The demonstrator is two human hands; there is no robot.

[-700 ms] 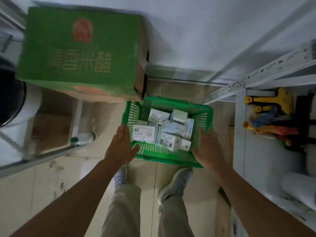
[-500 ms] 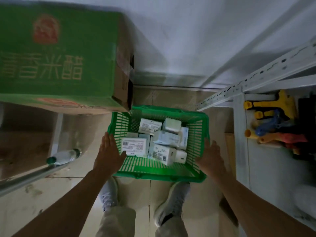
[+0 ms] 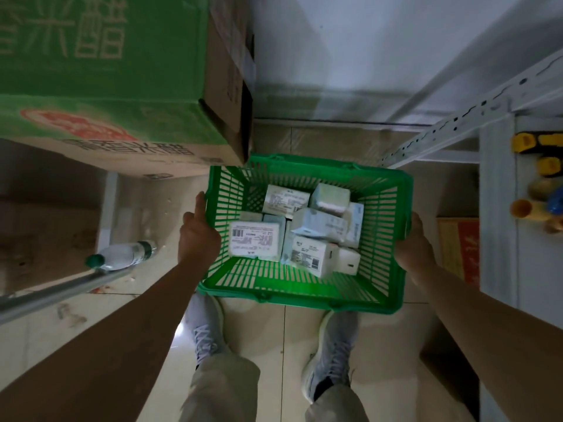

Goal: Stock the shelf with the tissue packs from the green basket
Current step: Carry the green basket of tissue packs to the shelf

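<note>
The green basket (image 3: 304, 292) is open on top, leaving the tissue packs (image 3: 255, 242) reachable from straight above. A green cardboard box (image 3: 106, 86) juts over its far left corner, and a perforated shelf upright (image 3: 451, 126) slants close past its far right corner. The left hand (image 3: 196, 236) and right hand (image 3: 414, 248) occupy its two sides.

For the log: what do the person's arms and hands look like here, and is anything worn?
Both forearms are bare, with no sleeves in view. The left hand and right hand wear no gloves; no watch, band or ring shows.
</note>
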